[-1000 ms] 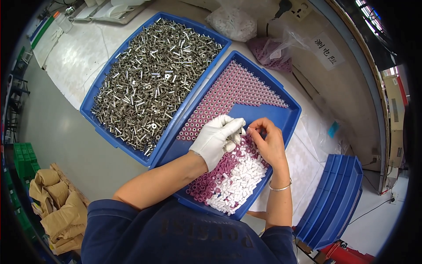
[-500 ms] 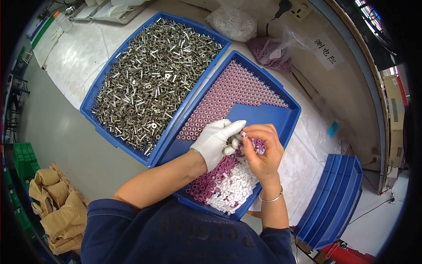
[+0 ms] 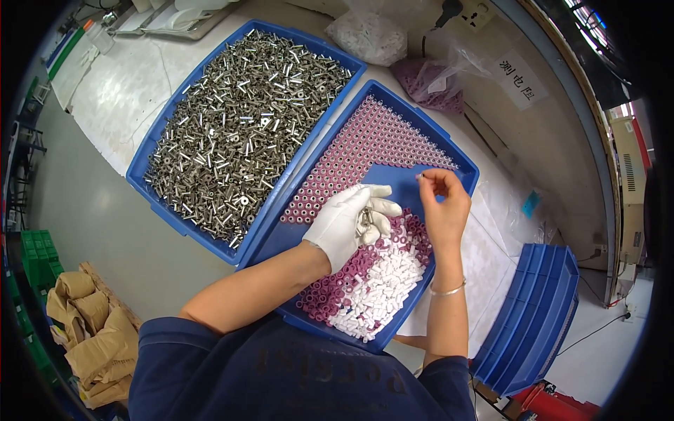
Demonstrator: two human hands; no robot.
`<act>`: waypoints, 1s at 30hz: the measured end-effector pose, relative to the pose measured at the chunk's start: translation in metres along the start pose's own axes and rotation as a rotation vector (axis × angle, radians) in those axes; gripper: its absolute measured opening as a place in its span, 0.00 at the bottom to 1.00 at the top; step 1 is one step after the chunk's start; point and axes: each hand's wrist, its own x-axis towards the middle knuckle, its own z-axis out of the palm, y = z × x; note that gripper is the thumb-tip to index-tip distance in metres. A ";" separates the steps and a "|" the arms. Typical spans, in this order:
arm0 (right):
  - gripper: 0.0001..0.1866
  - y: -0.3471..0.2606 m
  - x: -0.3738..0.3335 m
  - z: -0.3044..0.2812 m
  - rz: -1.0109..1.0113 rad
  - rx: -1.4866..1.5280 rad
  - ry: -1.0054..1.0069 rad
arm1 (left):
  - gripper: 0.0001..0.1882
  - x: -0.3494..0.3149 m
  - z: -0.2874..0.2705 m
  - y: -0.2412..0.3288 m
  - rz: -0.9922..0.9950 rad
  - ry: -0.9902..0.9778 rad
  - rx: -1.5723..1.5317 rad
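Note:
My left hand (image 3: 340, 223), in a white glove, is cupped over the right-hand blue tray (image 3: 263, 245). In its curled fingers lie a few small metal rivets (image 3: 365, 216). My bare right hand (image 3: 447, 209) pinches a small pinkish ring piece (image 3: 420, 177) between thumb and fingertips, over the tray's bare blue floor beside the rows. Upright pink rings with metal centres (image 3: 351, 161) stand in close rows at the far side. Loose purple rings (image 3: 324, 295) and short white sleeves (image 3: 382, 291) are heaped at the near side, partly under my hands.
A blue tray full of metal rivets (image 3: 225, 133) adjoins on the left. Bags of white parts (image 3: 368, 38) and purple parts (image 3: 428, 84) stand behind. Stacked blue trays (image 3: 530, 319) are at the right, brown paper sacks (image 3: 91, 330) at lower left.
My right hand has moved away from my left, up and to the right, carrying the small ring piece. My left fingers have loosened, showing the rivets in them.

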 end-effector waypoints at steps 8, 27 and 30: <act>0.06 0.035 0.029 0.005 0.122 -0.219 -0.175 | 0.14 0.007 -0.015 -0.002 0.115 -0.170 0.063; 0.09 -0.021 -0.042 -0.027 -0.343 -0.353 -0.532 | 0.12 0.001 -0.006 -0.002 0.103 -0.051 0.281; 0.09 -0.024 -0.051 -0.022 -0.401 -0.433 -0.517 | 0.12 0.004 -0.011 -0.002 0.089 -0.085 0.183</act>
